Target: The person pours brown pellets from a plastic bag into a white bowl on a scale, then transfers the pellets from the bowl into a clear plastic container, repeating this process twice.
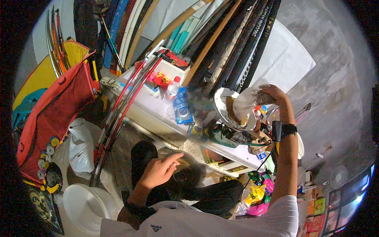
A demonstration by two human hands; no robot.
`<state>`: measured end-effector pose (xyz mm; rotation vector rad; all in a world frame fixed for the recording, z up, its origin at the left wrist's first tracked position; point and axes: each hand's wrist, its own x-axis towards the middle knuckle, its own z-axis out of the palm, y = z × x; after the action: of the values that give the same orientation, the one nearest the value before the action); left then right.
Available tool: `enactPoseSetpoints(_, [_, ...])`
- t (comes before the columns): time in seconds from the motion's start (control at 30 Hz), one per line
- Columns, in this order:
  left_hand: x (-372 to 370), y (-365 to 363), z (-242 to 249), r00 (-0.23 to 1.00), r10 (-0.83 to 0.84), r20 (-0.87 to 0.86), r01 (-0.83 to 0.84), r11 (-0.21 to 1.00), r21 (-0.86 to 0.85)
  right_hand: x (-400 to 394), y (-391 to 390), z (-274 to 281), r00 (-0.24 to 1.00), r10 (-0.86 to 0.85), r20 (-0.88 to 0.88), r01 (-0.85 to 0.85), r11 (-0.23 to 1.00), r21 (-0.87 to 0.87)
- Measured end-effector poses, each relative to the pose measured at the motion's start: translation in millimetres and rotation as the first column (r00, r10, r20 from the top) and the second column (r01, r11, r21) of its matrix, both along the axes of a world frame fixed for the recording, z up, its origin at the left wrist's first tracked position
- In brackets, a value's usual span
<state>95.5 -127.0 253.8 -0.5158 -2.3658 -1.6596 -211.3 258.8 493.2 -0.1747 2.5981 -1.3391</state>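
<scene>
High on the right, my right hand (272, 94) grips a whitish plastic bag (250, 100). The bag is tipped, its lower end inside a white bowl-shaped hopper (219, 103) that holds brown grains (230, 108). Under the hopper sits a machine (229, 136) on the white table's edge. My left hand (161, 170) hovers in front of my lap, index finger stretched out and the others bent, holding nothing visible. Just beyond it is a dark round container (189, 173), partly hidden by that hand. A pale powdery patch (193, 149) shows below the machine.
On the white table (152, 114) stand a red-capped bottle (173, 87) and a blue packet (182, 106). Red-and-black rods (118, 114) lean across its left end. A white bucket (85, 205) and white bag (81, 146) sit lower left; colourful packets (256, 193) lie right.
</scene>
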Motion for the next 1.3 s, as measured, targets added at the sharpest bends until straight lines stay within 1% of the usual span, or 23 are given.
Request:
enactPoseSetpoints(0.13, [0.1, -1.2, 2.3, 1.000, -0.008, 0.014, 0.008, 1.000, -0.013, -0.1, 0.1, -1.9, 0.999, -0.040, 0.001, 0.040, 0.999, 0.028])
enactPoseSetpoints(0.23, [-0.4, -0.7, -2.0, 1.000, -0.002, 0.029, 0.002, 1.000, -0.012, -6.3, 6.7, -5.8, 0.999, 0.053, -0.009, -0.053, 0.998, -0.041])
enactPoseSetpoints(0.3, [-0.5, -1.2, -0.3, 1.000, 0.003, 0.004, -0.003, 0.999, -0.045, -8.4, 5.4, -7.3, 0.989, -0.015, -0.150, 0.054, 0.966, 0.254])
enactPoseSetpoints(0.33, [-0.2, -0.3, -1.3, 1.000, 0.000, 0.003, 0.000, 0.999, -0.048, -18.9, 16.4, -14.1, 0.988, -0.019, -0.151, 0.057, 0.966, 0.251])
enactPoseSetpoints(0.4, [-0.9, 2.5, -4.2, 1.000, 0.019, -0.007, -0.019, 1.000, -0.013, -29.9, 19.9, -21.2, 0.961, 0.161, -0.225, -0.024, 0.859, 0.512])
enactPoseSetpoints(0.5, [0.5, 2.9, 1.0, 1.000, -0.002, 0.019, 0.002, 1.000, -0.005, -12.2, 11.5, -9.8, 0.970, 0.118, -0.211, -0.012, 0.896, 0.445])
enactPoseSetpoints(0.53, [0.4, 5.6, -4.1, 1.000, 0.015, -0.018, -0.015, 0.999, 0.034, -13.8, 13.8, -8.0, 0.969, 0.109, -0.219, -0.003, 0.900, 0.436])
enactPoseSetpoints(0.6, [0.0, 3.8, -4.3, 1.000, 0.008, -0.024, -0.009, 1.000, -0.014, -13.5, 12.8, -3.4, 0.987, -0.017, -0.158, 0.083, 0.904, 0.419])
enactPoseSetpoints(0.7, [-1.6, 1.0, -1.2, 0.999, -0.014, 0.035, 0.016, 0.999, -0.051, 7.6, 1.3, 15.7, 0.988, -0.020, -0.155, 0.066, 0.952, 0.299])
enactPoseSetpoints(0.73, [-2.2, 1.6, -0.5, 0.999, -0.008, 0.048, 0.010, 0.999, -0.033, 3.0, 8.9, 17.1, 0.989, 0.038, -0.143, -0.002, 0.969, 0.245])
enactPoseSetpoints(0.77, [-2.3, 2.0, -0.4, 0.998, -0.004, 0.063, 0.005, 1.000, -0.015, -1.9, 15.9, 17.0, 0.988, 0.028, -0.149, 0.007, 0.973, 0.230])
enactPoseSetpoints(0.83, [-4.0, -0.6, -1.8, 0.998, -0.008, 0.067, 0.015, 0.995, -0.103, -10.8, 29.2, 14.2, 0.965, 0.173, -0.197, -0.100, 0.937, 0.333])
enactPoseSetpoints(0.87, [-4.5, -0.3, -0.9, 0.998, -0.010, 0.061, 0.014, 0.998, -0.065, -24.4, 41.6, 7.4, 0.935, 0.252, -0.248, -0.171, 0.936, 0.308])
enactPoseSetpoints(0.9, [-5.2, 0.7, 1.1, 0.998, -0.018, 0.057, 0.020, 0.999, -0.029, -41.3, 55.5, 2.7, 0.952, 0.232, -0.198, -0.156, 0.928, 0.340])
enactPoseSetpoints(0.97, [-6.9, -0.1, 0.8, 0.996, -0.041, 0.076, 0.043, 0.999, -0.030, -40.5, 56.8, 3.2, 0.905, 0.342, -0.253, -0.115, 0.770, 0.628])
enactPoseSetpoints(1.0, [-5.4, 1.3, 6.2, 0.996, -0.040, 0.086, 0.041, 0.999, -0.014, -51.1, 66.3, -1.8, 0.960, 0.243, -0.143, -0.182, 0.921, 0.344])
enactPoseSetpoints(1.03, [-2.9, 2.7, 10.7, 0.994, -0.037, 0.098, 0.037, 0.999, 0.007, -60.3, 78.9, -11.6, 0.982, 0.188, -0.007, -0.188, 0.982, 0.021])
enactPoseSetpoints(1.07, [-1.9, 2.7, 9.6, 0.993, -0.063, 0.099, 0.065, 0.998, -0.021, -48.6, 77.5, -9.6, 0.987, 0.160, -0.012, -0.160, 0.987, -0.005])
enactPoseSetpoints(1.17, [0.6, -1.3, 5.7, 0.995, -0.048, 0.085, 0.049, 0.999, -0.015, -24.7, 43.0, 9.1, 0.953, 0.302, 0.006, -0.294, 0.921, 0.257])
enactPoseSetpoints(1.2, [1.6, -2.0, 6.5, 0.997, -0.040, 0.068, 0.043, 0.998, -0.042, -22.4, 35.6, 8.2, 0.957, 0.291, 0.000, -0.283, 0.928, 0.241])
enactPoseSetpoints(1.23, [1.8, -1.9, 7.2, 0.998, -0.029, 0.047, 0.032, 0.998, -0.063, -22.7, 29.1, 9.7, 0.990, 0.084, 0.117, -0.103, 0.979, 0.175])
enactPoseSetpoints(1.27, [3.0, -1.9, 7.0, 0.999, -0.034, 0.043, 0.037, 0.997, -0.071, -21.9, 23.9, 12.0, 0.963, -0.116, 0.243, 0.086, 0.987, 0.133])
enactPoseSetpoints(1.3, [5.1, -2.0, 5.7, 0.997, -0.026, 0.074, 0.029, 0.999, -0.041, -23.1, 22.7, 10.8, 0.964, -0.119, 0.238, 0.090, 0.988, 0.128])
